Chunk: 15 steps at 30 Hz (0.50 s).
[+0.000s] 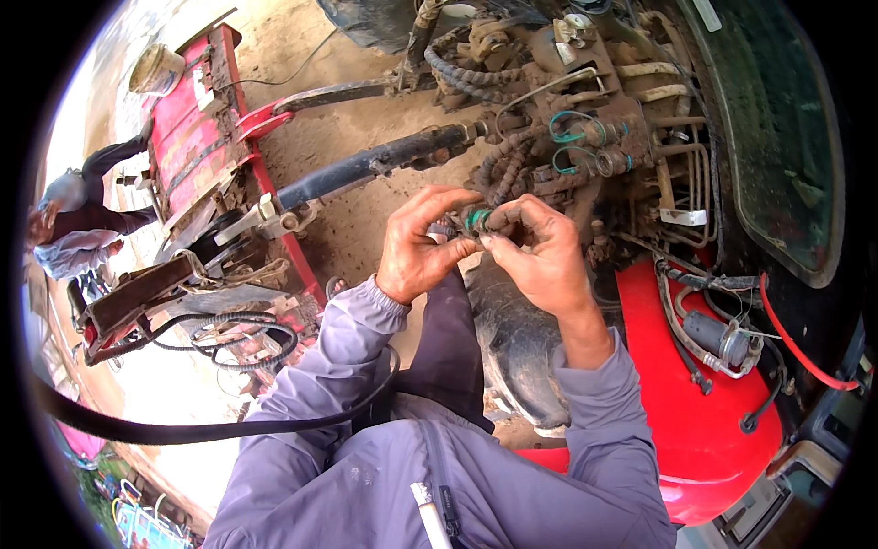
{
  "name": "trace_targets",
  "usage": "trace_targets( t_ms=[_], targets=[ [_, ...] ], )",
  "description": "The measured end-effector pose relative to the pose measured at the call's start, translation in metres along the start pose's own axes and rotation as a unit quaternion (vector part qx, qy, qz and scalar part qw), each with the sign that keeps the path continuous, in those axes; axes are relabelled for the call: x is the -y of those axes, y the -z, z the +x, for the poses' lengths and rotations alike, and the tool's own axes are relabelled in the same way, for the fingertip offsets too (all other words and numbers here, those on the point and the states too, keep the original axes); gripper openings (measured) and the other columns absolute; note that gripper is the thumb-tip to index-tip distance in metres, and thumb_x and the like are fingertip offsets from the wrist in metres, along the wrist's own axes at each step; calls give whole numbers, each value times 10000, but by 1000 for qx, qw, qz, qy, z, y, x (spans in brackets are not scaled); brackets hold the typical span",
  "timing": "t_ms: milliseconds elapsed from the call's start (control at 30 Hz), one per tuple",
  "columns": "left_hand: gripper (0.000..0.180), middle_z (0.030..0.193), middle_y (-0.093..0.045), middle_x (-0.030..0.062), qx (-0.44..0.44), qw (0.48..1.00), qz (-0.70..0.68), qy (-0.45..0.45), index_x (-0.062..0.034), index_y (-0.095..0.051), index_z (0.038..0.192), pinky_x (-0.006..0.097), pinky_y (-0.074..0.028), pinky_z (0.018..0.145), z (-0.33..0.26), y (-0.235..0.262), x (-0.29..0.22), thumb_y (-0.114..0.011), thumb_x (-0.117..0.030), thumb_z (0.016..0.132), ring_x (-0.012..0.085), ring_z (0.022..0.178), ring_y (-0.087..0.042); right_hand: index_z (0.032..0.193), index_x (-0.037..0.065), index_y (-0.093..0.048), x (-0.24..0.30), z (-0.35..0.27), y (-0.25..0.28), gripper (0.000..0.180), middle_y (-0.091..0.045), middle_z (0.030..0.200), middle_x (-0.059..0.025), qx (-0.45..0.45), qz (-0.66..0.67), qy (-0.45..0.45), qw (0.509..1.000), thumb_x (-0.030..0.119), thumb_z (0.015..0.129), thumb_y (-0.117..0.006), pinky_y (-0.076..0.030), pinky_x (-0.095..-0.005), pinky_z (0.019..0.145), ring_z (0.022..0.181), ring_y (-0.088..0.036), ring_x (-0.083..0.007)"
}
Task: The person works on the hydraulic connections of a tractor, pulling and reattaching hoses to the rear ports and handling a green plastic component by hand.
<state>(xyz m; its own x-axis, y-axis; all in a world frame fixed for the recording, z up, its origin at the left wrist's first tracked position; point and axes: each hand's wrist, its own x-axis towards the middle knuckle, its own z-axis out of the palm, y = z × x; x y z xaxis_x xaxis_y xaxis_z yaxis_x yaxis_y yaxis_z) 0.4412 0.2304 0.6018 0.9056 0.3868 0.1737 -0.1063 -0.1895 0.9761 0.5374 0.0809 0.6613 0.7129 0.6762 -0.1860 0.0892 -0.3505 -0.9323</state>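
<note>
Between my hands, in front of my chest, is a small dark, grimy fitting with a green ring (476, 219). My left hand (416, 242) pinches it from the left with thumb and fingers. From the other side my right hand (546, 252) grips it, fingers curled over its end and hiding part of it. Just beyond the right hand, two round hydraulic couplers (615, 163) with green loops stick out of a dirty tractor's rear. A thick black hose (229, 432) crosses my left forearm; where it ends is hidden.
A black cylinder arm (375, 165) runs from the tractor to a red implement frame (197, 137) at left. Coiled hoses (247, 339) hang there, and a person (69, 215) is beside it. At right are a red fender (686, 403), a small motor (713, 339) and a cab window (777, 137).
</note>
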Motion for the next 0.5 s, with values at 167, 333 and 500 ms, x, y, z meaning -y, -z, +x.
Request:
trace_targets(
  t_ms=[167, 333, 500],
  targets=[
    [473, 1026, -664, 96, -35, 998, 3, 50, -8, -658, 1086, 321, -496, 844, 2, 5, 5, -839, -170, 680, 203, 937, -629, 871, -8, -613, 8, -2, 22, 32, -612, 821, -10, 89, 190, -84, 974, -5, 860, -642, -443, -208, 606, 702, -543, -37],
    [475, 1017, -661, 107, -32, 999, 17, 36, -5, -657, 1071, 324, -501, 851, 4, -1, -5, -828, -89, 636, 221, 945, -639, 1001, -31, -624, -23, -2, 13, 178, -631, 909, -53, -18, 17, -56, 998, 0, 829, -656, -502, -229, 654, 785, -607, -80],
    [452, 1013, -659, 117, -40, 997, 52, 33, -11, -658, 1041, 331, -506, 850, 3, -2, -10, -809, -41, 615, 245, 946, -646, 1054, -15, -638, -3, 3, -3, 269, -646, 904, -74, -29, 55, -42, 997, 18, 790, -680, -521, -265, 666, 790, -651, -140]
  ],
)
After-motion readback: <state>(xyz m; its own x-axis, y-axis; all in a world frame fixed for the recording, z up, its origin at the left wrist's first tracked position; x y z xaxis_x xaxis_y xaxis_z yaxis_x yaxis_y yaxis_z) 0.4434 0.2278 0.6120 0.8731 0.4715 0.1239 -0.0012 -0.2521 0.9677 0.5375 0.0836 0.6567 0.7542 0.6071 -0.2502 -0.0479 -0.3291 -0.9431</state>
